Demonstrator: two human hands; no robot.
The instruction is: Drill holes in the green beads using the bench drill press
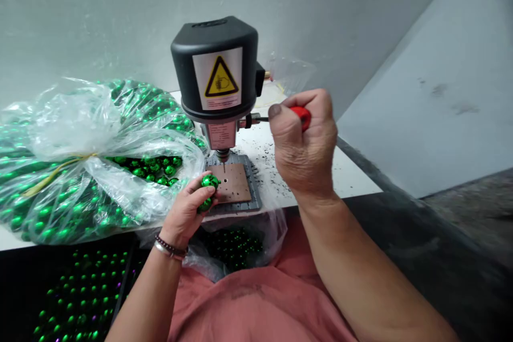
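My left hand (188, 206) is closed around shiny green balls (210, 181), at least two of them showing between thumb and fingers. It is at the left edge of a brown board (236, 181) with a small hole in it, on the base of a black drill press (220, 75). The thin drill bit (224, 166) points down above the board, apart from the balls. My right hand (306, 144) is wrapped around the red knob (302, 117) of the press's feed lever, right of the drill head. The palm side of that grip is hidden.
A large clear plastic bag (80, 128) full of green balls lies open on the white table (352, 179) at left. Another bag (276, 235) of balls hangs below the table edge. Dark shavings (272, 163) are scattered around the base. More green balls (80, 288) sit low at left.
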